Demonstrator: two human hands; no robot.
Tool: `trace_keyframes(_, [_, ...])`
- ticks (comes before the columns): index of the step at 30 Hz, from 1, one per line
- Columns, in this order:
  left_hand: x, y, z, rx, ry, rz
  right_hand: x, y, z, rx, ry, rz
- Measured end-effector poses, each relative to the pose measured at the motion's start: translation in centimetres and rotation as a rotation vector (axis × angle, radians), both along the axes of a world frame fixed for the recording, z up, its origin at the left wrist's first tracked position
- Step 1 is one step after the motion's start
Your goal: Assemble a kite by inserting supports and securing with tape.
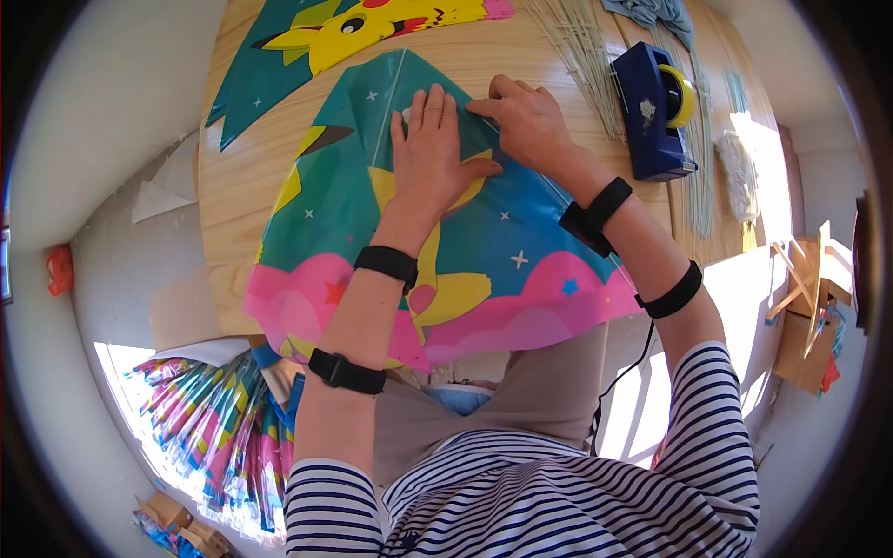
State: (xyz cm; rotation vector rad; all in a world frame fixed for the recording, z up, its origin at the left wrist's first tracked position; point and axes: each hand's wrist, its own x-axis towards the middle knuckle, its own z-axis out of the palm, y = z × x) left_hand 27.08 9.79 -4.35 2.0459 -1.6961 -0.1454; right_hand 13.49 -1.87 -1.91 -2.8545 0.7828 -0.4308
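A teal, blue and pink printed kite (535, 228) with a yellow cartoon figure lies over the table's near edge, its lower part above my lap. A thin pale rod (383, 116) runs down from its pointed top. My left hand (430, 139) presses flat on the sheet beside the rod, fingers stretched out and thumb apart. At the upper right edge my right hand (526, 116) is closed, with index finger and thumb pinching the border; exactly what sits between the fingertips is hidden. Another pale rod shows along the right edge, partly under my right wrist.
A blue tape dispenser (648, 130) with yellow tape stands right of my right hand. Bundles of thin rods (581, 56) lie beside it. More printed sheets (358, 37) rest at the far left of the wooden table (228, 186). Folded kites (219, 428) pile up at lower left.
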Motion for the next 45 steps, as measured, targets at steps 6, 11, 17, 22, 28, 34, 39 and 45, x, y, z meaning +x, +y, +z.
trace_keyframes(6, [-0.1,0.0,0.0,0.005,-0.009,-0.003,-0.4,0.6,0.4,0.187,-0.22,-0.156])
trace_keyframes(11, [-0.2,-0.1,0.0,0.018,-0.022,0.002,-2.0,3.3,-0.2,0.121,-0.248,-0.105])
trace_keyframes(17, [0.1,0.0,0.2,0.031,-0.04,0.0,-0.4,2.1,0.0,0.187,-0.278,-0.183])
trace_keyframes(22, [-0.1,-0.3,0.3,0.024,-0.023,-0.011,1.9,-0.4,-0.8,0.122,-0.227,-0.148])
trace_keyframes(28, [-0.2,0.0,0.4,0.019,-0.007,-0.008,3.0,-0.6,-1.7,0.098,-0.199,-0.096])
trace_keyframes(34, [-0.1,-0.1,0.3,0.021,-0.024,-0.004,1.9,-0.8,-1.7,0.091,-0.26,-0.013])
trace_keyframes(39, [-0.1,-0.3,0.4,0.023,-0.044,0.002,0.5,-0.4,-1.4,0.08,-0.269,0.004])
trace_keyframes(45, [-0.1,-0.3,0.6,0.035,-0.057,0.002,-0.4,0.1,-1.3,0.058,-0.304,0.003])
